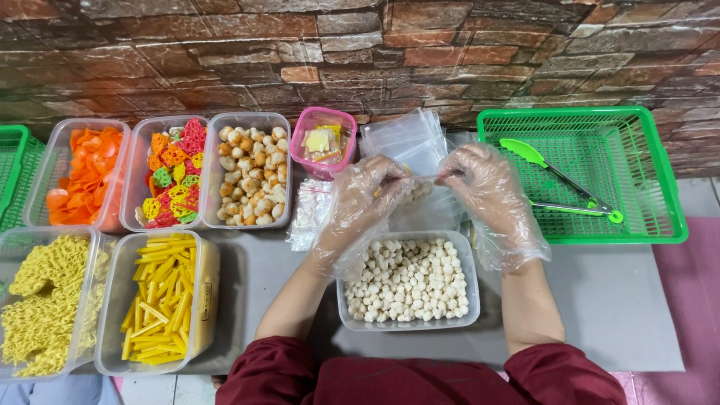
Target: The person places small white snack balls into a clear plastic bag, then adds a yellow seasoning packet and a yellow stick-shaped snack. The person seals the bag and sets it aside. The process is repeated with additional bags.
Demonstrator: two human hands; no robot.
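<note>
Pinched at its top edge between both gloved hands: a small clear zip bag holding a few pale round snack pieces, left hand clamping the left end of the strip, right hand clamping the right end, fingertips closed on the plastic. Bag transparent, thin, hanging just above the far rim of a clear tub of white puffed balls and in front of a stack of empty clear bags. Loose disposable plastic gloves on both hands, crumpled at the wrists; dark red sleeves below.

Left to right across the grey tabletop: a green basket edge at the far left; a clear tub of orange curved chips; below it a tub of yellow noodle-like snacks; a tub of mixed red, orange, yellow and green lattice crackers; below that a tub of yellow sticks; a tub of tan round puffs; a small pink box with yellow pieces inside; a packet of small clear sachets lying flat beside the left wrist. Further right, a green plastic basket with green-tipped tongs lying inside.

Behind everything, a wall of rough brown and reddish stone-pattern brick. Pink floor at the right edge.
</note>
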